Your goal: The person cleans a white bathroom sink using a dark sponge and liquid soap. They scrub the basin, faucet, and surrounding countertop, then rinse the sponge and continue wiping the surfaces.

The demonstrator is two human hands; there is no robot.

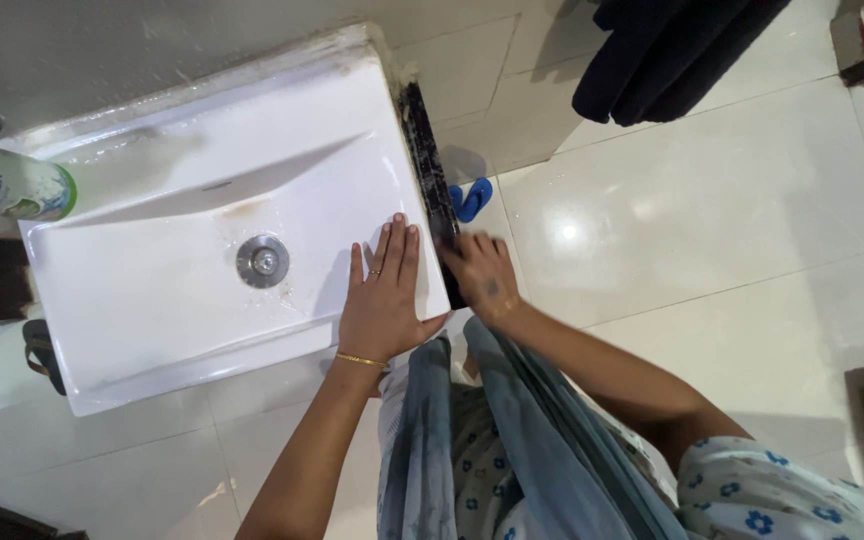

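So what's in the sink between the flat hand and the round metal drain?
Nothing but bare, wet white basin. The head view shows the left hand flat on the sink rim, with only smooth porcelain stretching to the drain.

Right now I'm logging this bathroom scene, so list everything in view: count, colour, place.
sink: one, white, rectangular, left half of the view
drain: one, silver, middle of the sink
dark edge: one, black, grimy, along the sink's right side
bottle: one, white with a green band, at the sink's left corner
slipper: one, blue, on the floor right of the sink
floor tiles: many, white, glossy
dark cloth: one, navy, hanging at top
scarf: one, grey-blue, hanging from the person
left hand: flat on the sink, gold ring and bangle
right hand: blurred, at the dark edge
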